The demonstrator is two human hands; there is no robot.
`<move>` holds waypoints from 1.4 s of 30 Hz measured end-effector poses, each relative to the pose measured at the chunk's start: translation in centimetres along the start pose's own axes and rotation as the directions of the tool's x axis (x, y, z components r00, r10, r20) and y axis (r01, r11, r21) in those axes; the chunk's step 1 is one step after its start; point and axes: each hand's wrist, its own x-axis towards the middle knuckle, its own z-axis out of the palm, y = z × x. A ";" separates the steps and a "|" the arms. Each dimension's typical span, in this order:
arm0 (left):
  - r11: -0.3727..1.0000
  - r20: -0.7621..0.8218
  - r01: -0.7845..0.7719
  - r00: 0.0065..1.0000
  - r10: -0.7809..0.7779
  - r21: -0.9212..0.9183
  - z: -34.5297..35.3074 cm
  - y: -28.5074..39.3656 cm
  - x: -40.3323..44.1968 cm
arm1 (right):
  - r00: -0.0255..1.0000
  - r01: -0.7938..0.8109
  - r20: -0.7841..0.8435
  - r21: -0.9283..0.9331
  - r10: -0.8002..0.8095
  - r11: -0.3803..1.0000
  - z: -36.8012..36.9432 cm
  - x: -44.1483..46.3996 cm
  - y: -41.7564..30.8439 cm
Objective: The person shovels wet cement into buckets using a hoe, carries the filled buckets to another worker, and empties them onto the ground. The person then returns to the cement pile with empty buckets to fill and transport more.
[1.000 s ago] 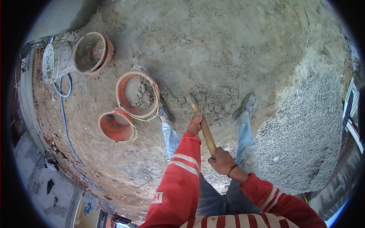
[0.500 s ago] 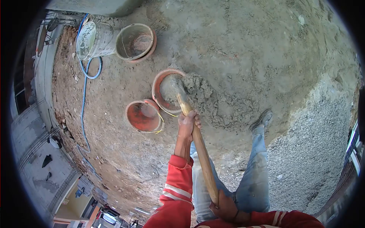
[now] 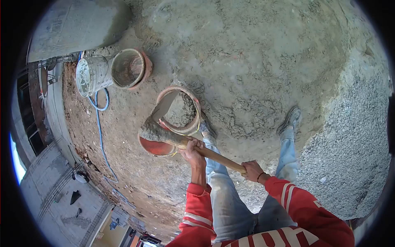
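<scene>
The shovel (image 3: 222, 159) runs slantwise through both closed fists: the left hand (image 3: 192, 151) grips it nearer the blade (image 3: 163, 107), the right hand (image 3: 252, 169) (dark band (image 3: 260, 177) at the wrist) its far end; beyond the left, the blade overlaps a bucket (image 3: 197, 110).

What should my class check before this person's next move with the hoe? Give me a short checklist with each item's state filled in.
1. Two-handed grip: ok; left hand and right hand both close around the wooden handle of the hoe.
2. Hands covered: not ok; both are bare.
3. Mix bucket upright: ok; its mouth faces up, with grey mix inside.
4. Blade touching that bucket: cannot tell; they overlap in this view.
5. Red-lined bucket empty: cannot tell; the hoe hides part of its mouth.
6. Blue hose away from both feet: ok.
</scene>
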 end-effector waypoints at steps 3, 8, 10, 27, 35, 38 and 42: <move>0.950 0.149 0.310 0.938 -0.312 0.035 5.4 0.1 0.9 | 0.996 0.066 -0.078 0.281 -0.046 0.958 -2.2 -5.4 -1.8; 0.884 0.466 0.458 0.763 -0.447 0.098 18.5 -8.8 3.9 | 0.877 -0.240 -0.362 0.240 0.316 0.941 -10.4 -8.0 -0.9; 0.901 0.524 0.397 0.738 -0.426 0.173 24.8 -13.4 4.3 | 0.776 -0.373 -0.453 0.231 0.439 0.899 -14.2 -7.3 1.4; 0.391 0.227 -0.020 0.841 -0.491 0.920 21.2 -33.9 1.9 | 0.670 -0.554 -0.164 0.540 0.725 0.634 -11.7 -4.6 4.9; 0.361 0.069 0.149 0.847 -0.527 0.920 1.1 -29.8 -5.4 | 0.611 -0.699 0.029 0.489 0.791 0.521 1.9 -11.3 -3.5; 0.232 0.101 0.001 0.900 -0.424 0.973 0.2 -28.1 -7.9 | 0.607 -0.670 0.038 0.562 0.793 0.486 5.2 -12.9 -5.2; 0.315 0.183 -0.060 0.909 -0.375 0.947 6.8 -26.7 -8.7 | 0.589 -0.596 -0.090 0.623 0.803 0.507 2.6 -11.4 -2.8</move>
